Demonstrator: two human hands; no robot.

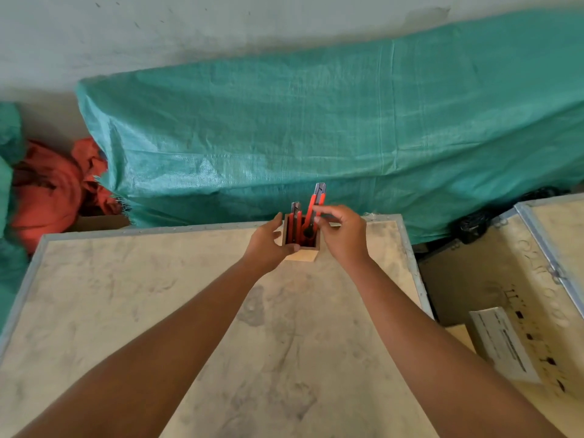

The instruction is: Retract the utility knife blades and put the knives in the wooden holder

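A small square wooden holder [306, 255] stands at the far edge of a plywood crate top [196, 311]. Two red utility knives stand in it. One knife [295, 216] is upright at the holder's left side. The other knife [317, 202] leans to the right and sticks out higher. My left hand [268, 245] wraps the holder's left side, thumb on its front rim. My right hand [343, 232] pinches the leaning knife's lower part with thumb and forefinger. No extended blade shows on either knife tip.
A large green tarp [331, 128] covers something behind the crate. Crumpled orange cloth [53, 191] lies at the left. A second wooden crate [537, 279] with a white label stands to the right, with a dark gap between the crates.
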